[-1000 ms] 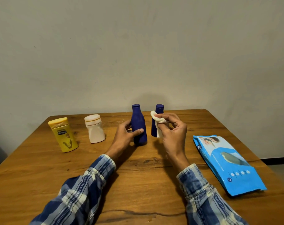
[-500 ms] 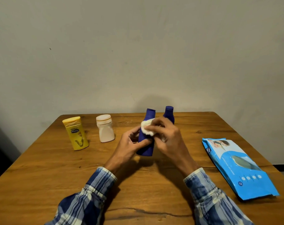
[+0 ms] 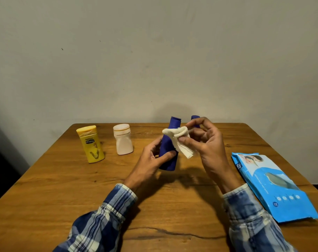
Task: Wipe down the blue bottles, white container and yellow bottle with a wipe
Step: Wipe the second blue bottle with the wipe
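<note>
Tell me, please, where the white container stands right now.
In the head view the white container stands left of centre on the wooden table, between the yellow bottle and the blue bottle the left hand grips.

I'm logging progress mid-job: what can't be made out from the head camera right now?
- The second blue bottle: the head view shows only its cap; the right hand hides the body.
- The held blue bottle: the wipe and left hand cover its neck and part of its side; whether its base touches the table is unclear.
- The yellow bottle: label print too small to read.
- The wipes pack: text too small.
</note>
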Demonstrator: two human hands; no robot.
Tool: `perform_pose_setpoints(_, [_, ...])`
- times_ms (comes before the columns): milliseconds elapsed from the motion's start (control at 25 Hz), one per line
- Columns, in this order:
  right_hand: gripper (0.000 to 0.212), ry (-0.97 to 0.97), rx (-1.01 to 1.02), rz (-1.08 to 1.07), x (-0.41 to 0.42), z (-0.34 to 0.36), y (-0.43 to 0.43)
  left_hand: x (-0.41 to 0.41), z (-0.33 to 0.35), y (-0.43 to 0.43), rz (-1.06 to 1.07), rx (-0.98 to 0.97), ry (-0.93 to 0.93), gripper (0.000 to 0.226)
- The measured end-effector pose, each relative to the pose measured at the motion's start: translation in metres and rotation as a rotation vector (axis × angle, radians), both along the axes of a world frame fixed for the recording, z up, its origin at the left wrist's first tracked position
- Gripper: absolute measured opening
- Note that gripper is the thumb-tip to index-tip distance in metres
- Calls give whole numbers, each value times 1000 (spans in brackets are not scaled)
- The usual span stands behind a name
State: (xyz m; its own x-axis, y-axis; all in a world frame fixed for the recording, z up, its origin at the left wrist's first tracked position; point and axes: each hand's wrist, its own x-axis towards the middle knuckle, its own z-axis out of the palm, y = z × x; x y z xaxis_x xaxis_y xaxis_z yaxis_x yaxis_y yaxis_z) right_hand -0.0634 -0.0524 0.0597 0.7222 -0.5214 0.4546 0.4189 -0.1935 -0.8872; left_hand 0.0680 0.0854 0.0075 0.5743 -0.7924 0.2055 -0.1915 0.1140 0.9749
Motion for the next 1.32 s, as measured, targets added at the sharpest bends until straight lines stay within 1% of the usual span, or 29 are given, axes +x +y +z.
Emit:
perform_pose_setpoints(40, [28, 18, -44, -34, 2, -1, 0, -1, 0, -1, -1, -6, 2, 62])
perform_pose_setpoints(80, [24, 46, -160, -133, 5, -5, 1, -2, 0, -1, -2, -13, 7, 64])
perform_pose_setpoints(160, [21, 70, -368, -402, 10, -14, 3, -2, -1, -3, -2, -10, 2, 68])
perform_pose_setpoints(240, [28, 61, -521, -620, 13, -23, 7, -2, -2, -5, 7, 1, -5, 69])
perform_pose_setpoints(280, [33, 47, -610, -687, 16, -27, 12, -3, -2, -5, 16, 8, -8, 67])
perform_pose_setpoints(360, [42, 23, -821, -726, 21, -37, 25, -3, -3, -5, 33, 13, -2, 54])
perform_pose_setpoints(440, [42, 28, -1014, -687, 25, -45, 37, -5, -2, -3, 57, 11, 27, 39])
perform_pose_setpoints(480, [41, 52, -1077, -665, 26, -46, 39, -5, -2, -2, 73, 8, 32, 38])
perform_pose_setpoints(520, [41, 75, -1105, -655, 26, -46, 39, -4, -3, -2, 91, 10, 13, 39])
perform_pose_setpoints(560, [40, 83, -1092, -661, 25, -44, 35, -3, -4, -2, 96, 8, -14, 41])
perform_pose_setpoints(720, [29, 44, -813, -748, 19, -32, 15, -10, -4, -4, 61, 48, -136, 65])
perform_pose_setpoints(760, [28, 47, -807, -766, 18, -32, 14, -11, -4, -4, 59, 52, -154, 65])
perform_pose_setpoints(800, [27, 60, -872, -773, 19, -33, 15, -12, -4, -4, 69, 41, -151, 63])
perform_pose_setpoints(840, [27, 71, -994, -749, 21, -35, 18, -12, -3, -3, 82, 18, -127, 59])
perform_pose_setpoints(880, [27, 71, -1124, -687, 22, -37, 20, -11, -2, -2, 96, -4, -93, 55])
perform_pose_setpoints(920, [28, 62, -1204, -624, 23, -38, 20, -9, -2, -1, 103, -17, -70, 53])
perform_pose_setpoints(960, [28, 49, -1202, -593, 22, -35, 18, -8, -2, 0, 107, -19, -63, 54])
perform_pose_setpoints(1000, [28, 33, -1123, -611, 21, -33, 14, -7, -1, 0, 99, -10, -80, 58])
perform_pose_setpoints(1080, [30, -13, -875, -730, 13, -27, 5, -9, -2, -1, 70, 29, -138, 70])
perform_pose_setpoints(1120, [32, -19, -818, -773, 11, -27, 3, -11, -2, -2, 61, 44, -154, 71])
perform_pose_setpoints(1160, [33, -8, -846, -779, 11, -28, 5, -12, -3, -2, 60, 44, -155, 70])
perform_pose_setpoints(1200, [33, 14, -943, -736, 13, -30, 8, -12, -3, -1, 70, 29, -131, 65])
perform_pose_setpoints(1280, [36, 69, -1163, -562, 17, -33, 15, -11, -3, 0, 109, -6, -88, 57])
perform_pose_setpoints(1320, [36, 79, -1190, -515, 17, -31, 14, -10, -3, 1, 122, -4, -97, 57])
